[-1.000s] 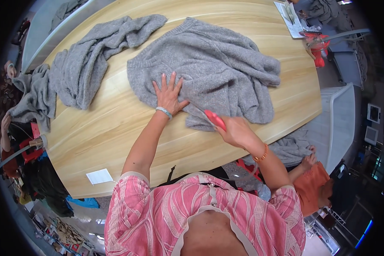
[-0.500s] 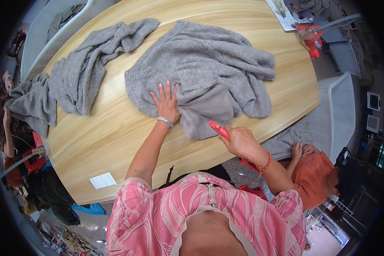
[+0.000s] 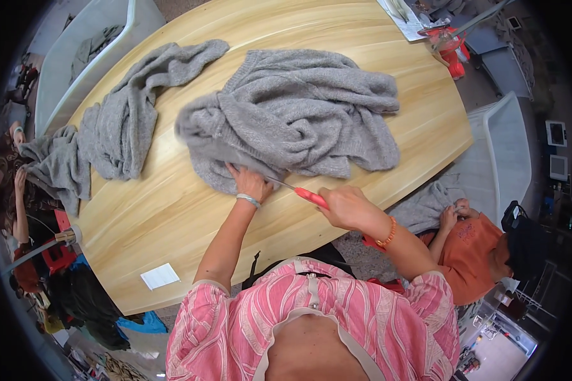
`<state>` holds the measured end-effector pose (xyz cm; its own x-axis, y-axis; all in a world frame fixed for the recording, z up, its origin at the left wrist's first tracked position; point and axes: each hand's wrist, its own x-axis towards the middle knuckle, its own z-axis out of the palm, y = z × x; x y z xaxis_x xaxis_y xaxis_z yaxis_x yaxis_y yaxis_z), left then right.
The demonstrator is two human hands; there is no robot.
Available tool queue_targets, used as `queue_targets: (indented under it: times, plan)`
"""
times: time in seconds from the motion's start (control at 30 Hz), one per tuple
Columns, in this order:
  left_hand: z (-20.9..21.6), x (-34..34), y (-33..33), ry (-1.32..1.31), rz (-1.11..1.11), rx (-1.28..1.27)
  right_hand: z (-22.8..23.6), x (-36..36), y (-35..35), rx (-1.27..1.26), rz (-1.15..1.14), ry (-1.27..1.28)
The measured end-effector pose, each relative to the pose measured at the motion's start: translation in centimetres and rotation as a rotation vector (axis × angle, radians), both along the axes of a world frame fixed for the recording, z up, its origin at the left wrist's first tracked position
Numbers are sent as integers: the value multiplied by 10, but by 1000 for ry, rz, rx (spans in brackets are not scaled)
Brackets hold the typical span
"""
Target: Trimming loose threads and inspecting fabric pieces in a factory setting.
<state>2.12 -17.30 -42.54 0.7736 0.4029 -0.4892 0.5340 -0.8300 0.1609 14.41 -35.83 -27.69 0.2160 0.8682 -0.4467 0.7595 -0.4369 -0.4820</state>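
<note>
A grey knitted sweater (image 3: 299,120) lies bunched on the wooden table in front of me. Its left end is puffed up and blurred. My left hand (image 3: 254,185) rests at the sweater's near edge, one finger stretched out and the others partly hidden by the knit. In my right hand (image 3: 349,208) is a red air blow gun (image 3: 311,197). Its thin metal nozzle points left at the sweater edge, close to my left hand.
More grey knitwear (image 3: 117,130) lies across the table's left side, where another person's hands (image 3: 20,181) touch it. Pale bins (image 3: 117,38) stand at both sides. A white paper (image 3: 160,277) lies near the front edge. A person in orange (image 3: 473,254) sits at right with grey knitwear.
The sweater's near part, spread flat before, is now folded and puffed toward the left. My left hand has slid down slightly. The air blow gun has moved left, closer to it.
</note>
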Motion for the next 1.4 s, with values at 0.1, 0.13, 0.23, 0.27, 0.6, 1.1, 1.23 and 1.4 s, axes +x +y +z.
queue_targets:
  times: [0.1, 0.13, 0.23, 0.27, 0.6, 1.1, 1.23, 1.4]
  plan:
    - [-28, -18, 4, -461, 79, 149, 19, 4, -25, -54, -39, 6]
    - [-15, -14, 4, -597, 14, 306, 21, 5, -34, -54, -104, 27]
    - [11, 0, 4, -487, -139, 212, 20, 3, -47, 29, -229, 29]
    - [8, 8, -1, -492, -143, 218, 19, 3, -48, 108, -283, 15]
    - [-30, 7, -169, -606, -203, -959, -25, -9, 25, 276, -221, 314]
    - [-26, -126, -20, -351, -95, -48, -160, 198, -50, 219, -726, -462]
    - [-32, -120, -26, -377, -48, 43, -111, 206, -48, 318, -912, -460]
    - [-37, -122, -26, -423, 24, 125, -114, 171, -43, 282, -1026, -173]
